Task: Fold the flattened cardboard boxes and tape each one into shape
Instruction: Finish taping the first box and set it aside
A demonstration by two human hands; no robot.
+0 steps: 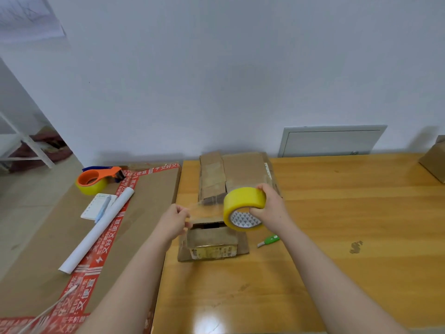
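Head view: right hand (269, 206) grips yellow tape roll (243, 208); left hand (175, 219) pinches its pulled strip (204, 203) above small box (212, 239)

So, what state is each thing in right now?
Tape roll, held by right hand, strip pulled out.
Left hand, pinches the strip's end.
Small box, folded up, top gap open.
Flat boxes, unfolded, stacked.
Dispenser, lying unused.
Knife, lying on table, blade unclear.
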